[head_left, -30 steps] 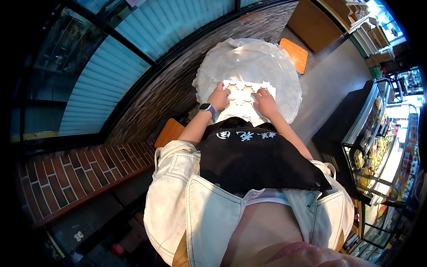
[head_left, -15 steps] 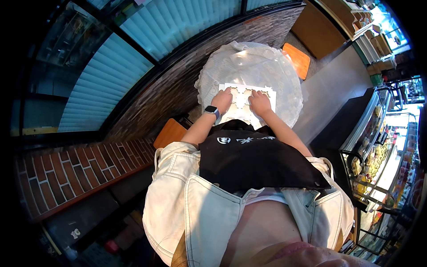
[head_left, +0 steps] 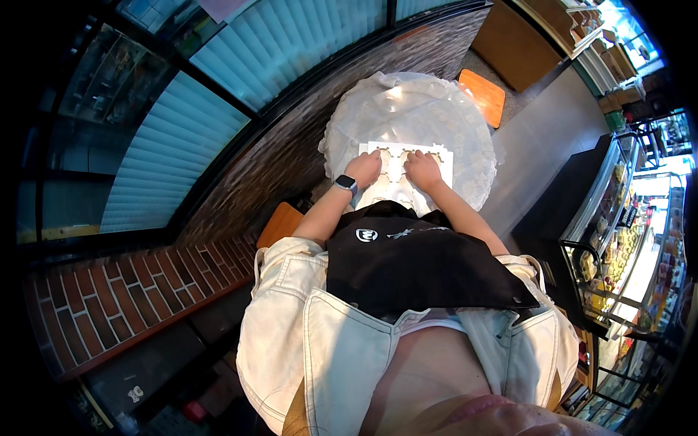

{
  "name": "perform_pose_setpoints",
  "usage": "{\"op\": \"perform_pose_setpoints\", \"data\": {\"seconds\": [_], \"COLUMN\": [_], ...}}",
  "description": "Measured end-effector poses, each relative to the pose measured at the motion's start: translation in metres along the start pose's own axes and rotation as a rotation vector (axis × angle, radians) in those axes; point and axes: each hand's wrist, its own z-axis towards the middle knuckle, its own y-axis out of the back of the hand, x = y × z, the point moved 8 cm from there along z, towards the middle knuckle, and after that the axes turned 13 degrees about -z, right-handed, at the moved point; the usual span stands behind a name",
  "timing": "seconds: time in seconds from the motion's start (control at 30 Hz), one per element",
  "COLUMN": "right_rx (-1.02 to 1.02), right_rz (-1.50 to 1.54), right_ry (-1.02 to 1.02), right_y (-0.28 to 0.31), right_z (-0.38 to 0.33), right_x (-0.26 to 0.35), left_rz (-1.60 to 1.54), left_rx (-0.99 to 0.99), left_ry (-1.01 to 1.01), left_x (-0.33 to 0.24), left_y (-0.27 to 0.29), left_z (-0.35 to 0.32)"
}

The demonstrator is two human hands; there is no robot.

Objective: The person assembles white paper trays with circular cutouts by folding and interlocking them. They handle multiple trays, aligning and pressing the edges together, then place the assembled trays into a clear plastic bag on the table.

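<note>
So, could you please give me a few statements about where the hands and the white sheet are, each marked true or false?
1. Both hands rest on the white cut-out sheet. True.
2. The left hand wears a watch at the wrist. True.
3. The sheet lies on a bare wooden table. False: it lies on a round table covered with a pale lace cloth.
4. The right hand is lifted well clear of the table. False: it lies flat on the sheet beside the left hand.
5. An orange stool seat stands beyond the table. True.
</note>
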Motion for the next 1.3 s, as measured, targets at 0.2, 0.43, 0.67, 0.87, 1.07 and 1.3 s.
{"op": "perform_pose_setpoints", "data": {"seconds": [0.2,0.43,0.67,0.87,1.07,1.3], "right_rx": [-0.052,-0.061,-0.250,0.120,0.035,-0.251], "right_rz": [0.029,0.272,0.322,0.507,0.471,1.393], "right_ry": [0.017,-0.136,-0.520,-1.666,-1.877,-1.361], "right_y": [0.011,0.021,0.028,-0.073,-0.174,-0.155], "right_z": [0.002,-0.025,-0.062,-0.182,-0.248,-0.214], "right_x": [0.004,-0.015,-0.048,-0.130,-0.177,-0.179], "left_rz": [0.073,-0.087,-0.413,-0.271,-0.345,-0.961], "left_rx": [0.053,0.129,-0.296,-0.248,-0.214,-0.497], "left_ry": [-0.006,0.131,0.412,0.833,0.888,0.999], "left_x": [0.005,-0.002,0.008,0.037,0.042,0.062], "left_y": [-0.004,0.012,0.029,0.016,-0.004,-0.021], "left_z": [-0.002,-0.005,-0.035,-0.084,-0.093,-0.117]}}
